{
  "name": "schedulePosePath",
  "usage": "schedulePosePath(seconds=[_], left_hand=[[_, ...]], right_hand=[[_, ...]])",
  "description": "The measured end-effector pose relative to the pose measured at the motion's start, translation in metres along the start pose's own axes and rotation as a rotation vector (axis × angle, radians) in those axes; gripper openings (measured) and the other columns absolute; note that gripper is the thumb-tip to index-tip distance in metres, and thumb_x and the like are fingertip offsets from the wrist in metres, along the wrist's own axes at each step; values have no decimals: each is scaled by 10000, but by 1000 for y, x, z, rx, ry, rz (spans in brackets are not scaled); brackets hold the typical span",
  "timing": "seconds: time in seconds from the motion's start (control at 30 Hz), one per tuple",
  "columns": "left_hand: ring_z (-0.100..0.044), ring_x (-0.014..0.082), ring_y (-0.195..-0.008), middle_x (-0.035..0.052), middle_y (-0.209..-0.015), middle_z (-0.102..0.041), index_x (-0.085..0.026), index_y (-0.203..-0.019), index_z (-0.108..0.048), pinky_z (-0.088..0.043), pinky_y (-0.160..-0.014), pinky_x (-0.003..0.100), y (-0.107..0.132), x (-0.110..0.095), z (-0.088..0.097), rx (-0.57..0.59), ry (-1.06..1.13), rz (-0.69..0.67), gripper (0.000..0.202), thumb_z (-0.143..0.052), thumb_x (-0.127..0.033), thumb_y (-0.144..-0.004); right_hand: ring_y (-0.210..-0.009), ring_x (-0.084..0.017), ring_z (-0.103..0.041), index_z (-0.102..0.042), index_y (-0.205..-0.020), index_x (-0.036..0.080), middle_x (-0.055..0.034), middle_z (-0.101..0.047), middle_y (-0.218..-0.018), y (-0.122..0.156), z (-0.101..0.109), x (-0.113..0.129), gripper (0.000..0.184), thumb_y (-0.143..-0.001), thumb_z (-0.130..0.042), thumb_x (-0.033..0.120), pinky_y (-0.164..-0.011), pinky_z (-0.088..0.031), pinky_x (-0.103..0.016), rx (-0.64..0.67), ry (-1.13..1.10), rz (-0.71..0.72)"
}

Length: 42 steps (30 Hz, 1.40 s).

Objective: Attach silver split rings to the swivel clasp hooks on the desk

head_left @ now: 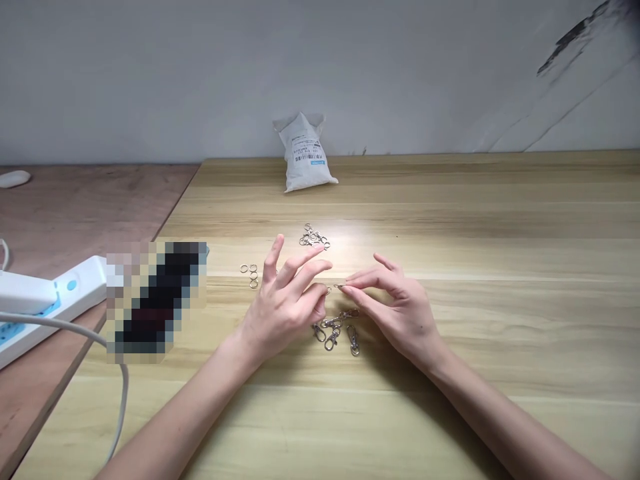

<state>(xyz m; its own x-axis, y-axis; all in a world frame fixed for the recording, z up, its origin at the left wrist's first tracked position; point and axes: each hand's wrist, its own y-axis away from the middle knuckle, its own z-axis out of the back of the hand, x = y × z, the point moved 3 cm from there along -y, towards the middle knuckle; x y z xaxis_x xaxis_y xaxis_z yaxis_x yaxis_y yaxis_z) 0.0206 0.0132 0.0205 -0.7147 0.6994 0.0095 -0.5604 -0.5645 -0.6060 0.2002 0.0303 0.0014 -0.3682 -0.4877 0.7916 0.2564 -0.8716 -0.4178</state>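
Note:
My left hand (287, 293) is closed in a pinch of thumb and index finger, the other fingers raised and spread. A small metal ring (329, 291) shows at its fingertips. Facing it, my right hand (400, 303) pinches a small shiny metal piece (338, 287), too small to tell whether ring or clasp. The two pieces are a short gap apart. Below the hands lie several silver lobster clasps (332, 339), partly hidden by my left hand. Beyond my left fingers is a pile of clasps with rings (313, 236). Several loose split rings (253, 275) lie to the left.
A white labelled plastic packet (307, 157) stands at the back near the wall. At left are a white power strip (80, 283), a grey cable (124, 400) and a blurred dark object (160, 300). A brown surface (100, 200) adjoins the wooden table (525, 267).

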Motion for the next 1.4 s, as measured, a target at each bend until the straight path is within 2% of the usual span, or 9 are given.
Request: schedulePosePath(seconds=[0.17,0.37,0.5,0.67,0.93,1.1,1.23,1.33,1.4], left_hand=[[-551,253,-1263,28,-1169,-678,-222,-797,-651,-118,-1225,595,1,-3,-1,8,4,13,151,-585,-87,-816],[-574,239,-1237,21,-1151,-695,-217,-767,-643,-106,-1235,564,0,-3,0,-5,-48,0,136,-599,-102,-824],[-553,239,-1260,16,-1194,-684,-212,-768,-636,-106,-1229,567,0,-4,0,1,-108,5,126,-594,-122,-846],[-546,246,-1265,38,-1196,-680,-203,-749,-623,-97,-1224,574,-1,-7,-3,1,-158,15,135,-583,-139,-860],[-530,276,-1278,78,-1157,-689,-186,-711,-618,-111,-1198,625,0,-12,-11,81,-174,117,182,-552,-132,-873],[-505,299,-1296,97,-1162,-679,-171,-688,-605,-122,-1169,681,2,-13,-15,129,-141,208,198,-566,-176,-881],[-485,295,-1310,111,-1219,-649,-173,-829,-652,-190,-1164,662,3,-4,-16,163,-98,233,105,-561,-157,-878],[-475,277,-1319,96,-1282,-617,-211,-1021,-673,-282,-1150,608,4,4,-15,184,-37,177,207,-560,-124,-870],[-468,265,-1326,70,-1290,-614,-245,-990,-695,-288,-1154,586,5,8,-14,177,-8,128,217,-556,-122,-878]], right_hand=[[-1079,-243,-656,-664,-779,247,-47,-724,-1123,2,-4,3,90,-865,-669,276,-1087,-307,-588,-7,61,18],[-1258,-278,-542,-665,-791,251,-63,-677,-1234,5,-9,3,78,-857,-677,291,-1095,-286,-616,-5,108,43],[-1292,-290,-509,-654,-795,242,-71,-675,-1238,6,-9,2,92,-868,-668,296,-1087,-278,-631,-15,185,65],[-1290,-297,-509,-629,-791,218,-77,-691,-1208,5,-11,6,116,-899,-625,261,-1100,-275,-603,-38,415,188],[-1299,-346,-494,-626,-728,157,-173,-657,-1235,7,-27,20,268,-954,-494,214,-1112,-292,-589,93,719,244],[-1344,-320,-446,-632,-740,140,-188,-643,-1245,11,-37,19,233,-920,-486,112,-1141,-295,-549,151,824,303],[-1361,-321,-423,-643,-781,131,-187,-619,-1287,9,-33,15,236,-945,-478,171,-1147,-292,-553,171,823,348],[-1371,-327,-411,-645,-792,133,-181,-586,-1341,8,-29,13,273,-968,-458,223,-1148,-286,-563,208,808,400],[-1373,-331,-408,-636,-775,136,-184,-562,-1370,8,-27,13,288,-973,-456,240,-1144,-290,-568,215,799,425]])
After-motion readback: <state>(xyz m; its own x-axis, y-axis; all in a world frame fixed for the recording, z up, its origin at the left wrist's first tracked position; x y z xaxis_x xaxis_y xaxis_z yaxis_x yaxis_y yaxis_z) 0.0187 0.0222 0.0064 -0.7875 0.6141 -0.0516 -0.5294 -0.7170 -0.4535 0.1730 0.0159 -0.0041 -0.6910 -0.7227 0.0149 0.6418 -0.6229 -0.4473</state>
